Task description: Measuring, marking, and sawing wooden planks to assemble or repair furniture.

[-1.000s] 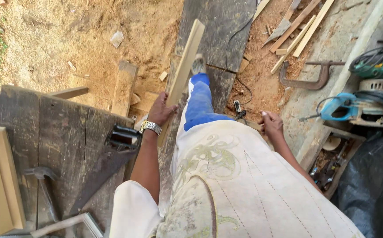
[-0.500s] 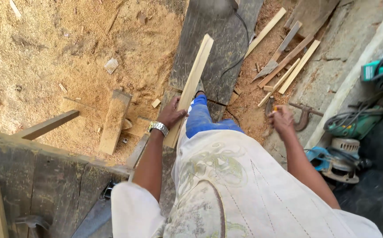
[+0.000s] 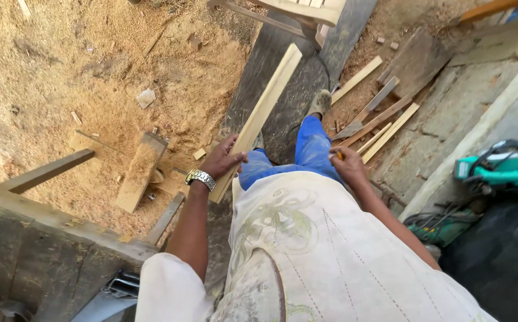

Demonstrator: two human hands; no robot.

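Sawdust ground (image 3: 92,71) lies open on the left; wood offcuts (image 3: 378,116) and power tools (image 3: 497,170) crowd the right.

Outdoor carpentry yard, sawdust ground (image 3: 92,71), scattered offcuts (image 3: 384,119), power saw (image 3: 500,167)

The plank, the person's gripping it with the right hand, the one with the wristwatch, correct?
Not quite: the head view shows the left hand, the one with the wristwatch, gripping the plank. The right hand is off the plank, beside the blue trouser leg.
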